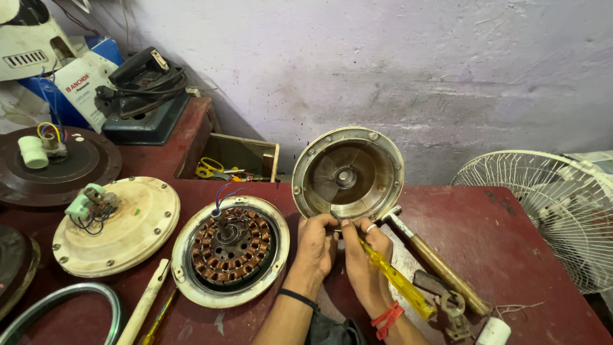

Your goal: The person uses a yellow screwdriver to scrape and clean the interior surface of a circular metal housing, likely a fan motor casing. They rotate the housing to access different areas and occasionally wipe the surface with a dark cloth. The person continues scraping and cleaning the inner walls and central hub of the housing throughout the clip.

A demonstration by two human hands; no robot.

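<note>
Left hand: my left hand (317,243) pinches the lower rim of the metal fan cover (348,174), fingers closed on it.
Right hand: my right hand (365,249) is wrapped around a yellow screwdriver (397,281), its tip at the cover's rim.
Fan cover: stands tilted on edge near the surface's (523,236) far edge, hollow side towards me.
Beside it: a hammer (434,259) lies just right of my hands; the copper-wound motor (231,249) lies left.
</note>
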